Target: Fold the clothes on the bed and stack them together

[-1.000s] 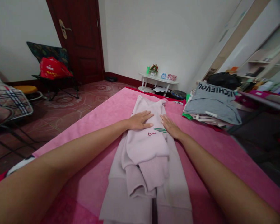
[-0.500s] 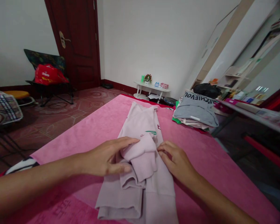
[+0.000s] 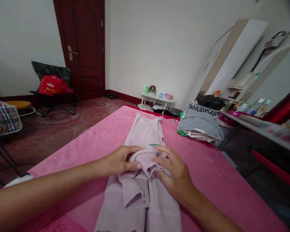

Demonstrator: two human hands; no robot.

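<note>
A pale lilac sweatshirt [image 3: 145, 135] lies lengthwise on the pink blanket [image 3: 203, 164], its body folded narrow and a green logo partly showing. My left hand [image 3: 122, 161] pinches the bunched sleeve fabric from the left, thumb on top. From the right, my right hand [image 3: 174, 175] curls its fingers over the same bunch of sleeve. Both hands meet over the middle of the garment. The sleeve cuffs hang loose below the hands.
A stack of folded clothes [image 3: 200, 124] topped by a grey printed shirt sits at the blanket's far right. A cluttered table [image 3: 258, 124] stands to the right. A dark chair with a red bag [image 3: 52, 85], a door [image 3: 83, 48] and a small white shelf [image 3: 157, 96] lie beyond.
Both hands pulled back from lying flat on the sweatshirt's chest and have closed on the folded sleeves, gathering them toward the middle.
</note>
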